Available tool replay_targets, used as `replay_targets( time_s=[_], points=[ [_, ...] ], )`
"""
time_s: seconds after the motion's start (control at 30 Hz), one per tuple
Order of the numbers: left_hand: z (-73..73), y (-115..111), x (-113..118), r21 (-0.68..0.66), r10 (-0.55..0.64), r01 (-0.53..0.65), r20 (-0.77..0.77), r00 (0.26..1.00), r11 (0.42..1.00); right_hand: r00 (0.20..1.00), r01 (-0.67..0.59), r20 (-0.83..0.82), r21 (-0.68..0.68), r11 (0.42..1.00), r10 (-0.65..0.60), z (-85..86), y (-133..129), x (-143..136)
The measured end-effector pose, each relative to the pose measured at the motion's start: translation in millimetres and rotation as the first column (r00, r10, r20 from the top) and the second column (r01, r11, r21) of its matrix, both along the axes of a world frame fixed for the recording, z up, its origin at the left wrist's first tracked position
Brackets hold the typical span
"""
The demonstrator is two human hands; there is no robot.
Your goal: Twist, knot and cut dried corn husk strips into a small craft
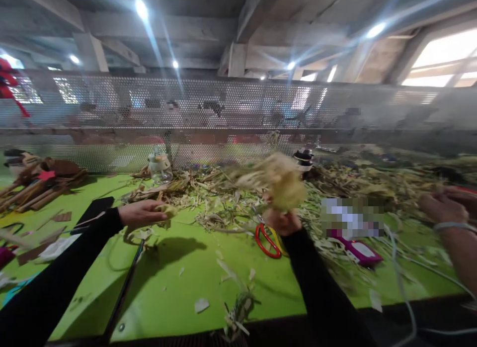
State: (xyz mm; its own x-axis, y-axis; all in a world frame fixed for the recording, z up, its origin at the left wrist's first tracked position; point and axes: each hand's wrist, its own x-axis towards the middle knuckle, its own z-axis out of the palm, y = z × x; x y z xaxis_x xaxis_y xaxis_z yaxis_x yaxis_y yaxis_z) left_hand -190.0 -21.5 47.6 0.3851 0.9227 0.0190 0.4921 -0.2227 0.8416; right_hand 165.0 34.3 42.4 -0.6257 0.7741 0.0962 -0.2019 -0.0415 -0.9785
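Note:
My left hand is closed, with a small pale yellow husk-like strip pinched at its fingertips. It hovers over the left middle of the green table. Gripped in my right hand is a bundle of dried husk-like leaves, raised above the table and smeared by motion. Its loose ends trail to the left. Scissors with red and yellow handles lie just below my right hand, their blades partly covered by scraps. Between and behind both hands spread dry plant scraps.
A co-worker's hands work at the right edge. Nearby lie a magenta device and a pale cable. A clear bottle and dark-lidded cup stand before a perforated screen. Brown rolls lie left.

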Motion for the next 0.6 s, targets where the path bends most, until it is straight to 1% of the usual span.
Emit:
replay_targets(
  time_s=[0.03, 0.07, 0.1, 0.13, 0.2, 0.27, 0.3, 0.37, 0.43, 0.5, 0.57, 0.6],
  points=[
    [-0.5, 1.9, 0.3, -0.038, -0.03, 0.029, -0.018, 0.999, 0.999, 0.987, 0.144, -0.071, 0.038, 0.989, -0.141, 2.9, 1.7, 9.1],
    [-1.4, 4.1, 2.9, -0.047, -0.037, 0.036, -0.031, 0.999, 0.998, 0.967, 0.242, -0.092, 0.038, 0.97, -0.237, 5.0, 3.6, 13.9],
    [-2.4, 6.5, 7.7, -0.044, -0.018, 0.016, -0.034, 0.999, 0.999, 0.957, 0.28, -0.079, 0.017, 0.96, -0.278, 6.2, 5.4, 14.5],
    [-2.8, 8.9, 14.2, -0.059, -0.02, 0.017, -0.045, 0.999, 0.998, 0.956, 0.287, -0.065, -0.009, 0.958, -0.287, 6.8, 7.1, 11.4],
    [-0.6, 13.5, 28.7, -0.032, 0.022, -0.023, -0.014, 1.0, 0.999, 0.975, 0.217, -0.035, -0.061, 0.974, -0.219, 6.7, 9.9, -1.0],
    [5.9, 16.9, 40.4, 0.044, 0.073, -0.075, 0.038, 0.997, 0.996, 0.99, 0.133, -0.035, -0.101, 0.986, -0.137, 6.9, 12.9, -13.9],
    [10.1, 18.1, 44.2, 0.079, 0.08, -0.083, 0.035, 0.996, 0.993, 0.993, 0.103, -0.036, -0.119, 0.988, -0.108, 7.8, 14.8, -18.8],
    [18.1, 19.7, 47.5, 0.182, 0.12, -0.113, -0.028, 0.992, 0.977, 0.995, 0.084, -0.046, -0.143, 0.986, -0.092, 11.8, 19.9, -25.8],
    [24.6, 20.3, 47.4, 0.275, 0.153, -0.115, -0.119, 0.981, 0.955, 0.99, 0.114, -0.067, -0.133, 0.985, -0.124, 19.0, 26.9, -32.1],
    [30.0, 20.0, 46.6, 0.331, 0.185, -0.118, -0.181, 0.966, 0.936, 0.979, 0.188, -0.066, -0.08, 0.979, -0.194, 28.2, 35.5, -41.0],
    [35.8, 18.5, 46.5, 0.36, 0.227, -0.153, -0.172, 0.959, 0.92, 0.959, 0.28, 0.048, 0.017, 0.96, -0.28, 37.2, 43.9, -52.4],
    [39.1, 17.4, 47.0, 0.368, 0.241, -0.177, -0.135, 0.961, 0.913, 0.935, 0.309, 0.158, 0.08, 0.948, -0.318, 40.8, 46.9, -58.3]
  ],
)
